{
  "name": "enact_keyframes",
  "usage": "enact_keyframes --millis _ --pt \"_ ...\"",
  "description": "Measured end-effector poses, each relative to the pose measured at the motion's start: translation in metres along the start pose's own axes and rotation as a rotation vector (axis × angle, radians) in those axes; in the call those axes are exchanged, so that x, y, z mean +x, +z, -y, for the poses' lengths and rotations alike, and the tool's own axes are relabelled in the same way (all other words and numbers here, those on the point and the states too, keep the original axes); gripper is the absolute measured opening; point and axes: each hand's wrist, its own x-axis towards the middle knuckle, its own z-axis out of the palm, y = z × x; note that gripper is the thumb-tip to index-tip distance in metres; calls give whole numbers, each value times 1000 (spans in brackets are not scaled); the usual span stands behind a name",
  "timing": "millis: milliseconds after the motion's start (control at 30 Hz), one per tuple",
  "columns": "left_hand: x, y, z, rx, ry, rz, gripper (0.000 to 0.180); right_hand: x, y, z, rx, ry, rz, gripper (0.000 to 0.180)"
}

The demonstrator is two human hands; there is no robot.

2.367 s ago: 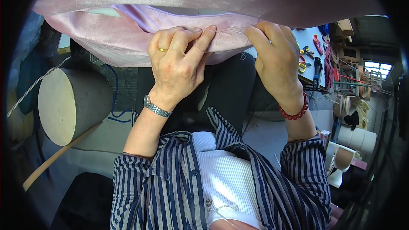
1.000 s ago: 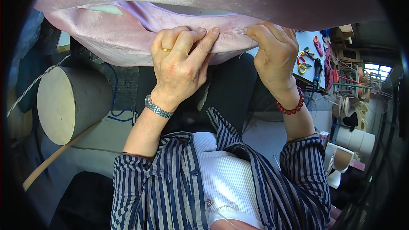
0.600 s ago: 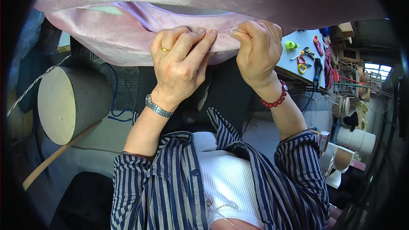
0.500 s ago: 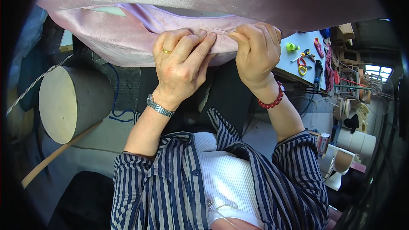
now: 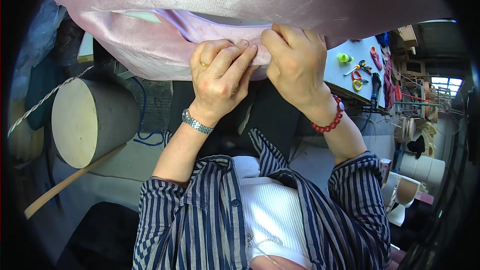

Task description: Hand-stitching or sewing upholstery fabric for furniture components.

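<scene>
A large piece of pale pink velvet upholstery fabric point(image 5: 135, 45) stretches across the top, with a lilac-edged opening point(image 5: 210, 22) in it. My left hand point(image 5: 220, 72), with a ring and a watch, pinches the fabric's lower edge between closed fingers. Just right of it, my right hand point(image 5: 297, 62), wearing a red bead bracelet, is closed on a thin sewing needle; only a faint sliver shows by its fingertips, close to the fabric. The rest of the needle and any thread are hidden or too fine to see.
At the right, a white table point(image 5: 340, 77) carries a green spool-like object point(image 5: 344, 58), a red-and-yellow-handled tool point(image 5: 356, 81) and a black power tool point(image 5: 374, 87). A big grey cylinder point(image 5: 107, 120) lies at the left above a wooden pole point(image 5: 75, 182). A blue cord point(image 5: 141, 107) hangs nearby.
My right hand has turned and shifted slightly left and down, its fingers nearer my left fingertips. The needle, plainly seen before, is now mostly hidden. The whole view has shifted slightly.
</scene>
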Motion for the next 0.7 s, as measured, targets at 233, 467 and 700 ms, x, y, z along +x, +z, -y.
enact_keyframes --millis 233,467,700 --pt "5 -4 -5 3 -30 4 28 25 -1 23 465 -210 -559 18" --pt "9 -4 -7 49 -61 127 42 -15 -123 -26 871 355 -713 21" --pt "4 -6 -4 48 -68 115 43 -97 -274 -153 999 157 -1221 27"
